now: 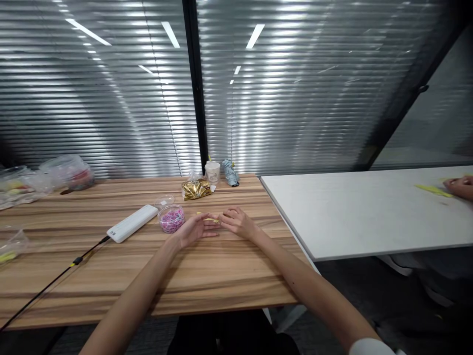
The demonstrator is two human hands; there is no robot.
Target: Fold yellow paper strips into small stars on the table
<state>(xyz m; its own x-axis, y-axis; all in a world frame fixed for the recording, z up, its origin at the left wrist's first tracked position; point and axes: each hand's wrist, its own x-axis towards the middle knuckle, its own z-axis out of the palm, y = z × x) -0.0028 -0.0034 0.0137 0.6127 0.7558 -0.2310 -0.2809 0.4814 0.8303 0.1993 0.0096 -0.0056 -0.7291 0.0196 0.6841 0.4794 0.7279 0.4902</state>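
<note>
Yellow strip (211, 219) sits at nine o'clock from our right hand (236, 223), fingers curled, beside our half-open left hand (196, 229); we cannot tell whether either grips it.

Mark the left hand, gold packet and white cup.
Left hand (195, 230): head view, on the palm.
Gold packet (196, 189): head view, middle of its shiny front.
White cup (213, 174): head view, on its outer wall.

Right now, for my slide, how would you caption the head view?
Left hand and right hand at a yellow strip, beside a round tub on a wooden table.
</note>
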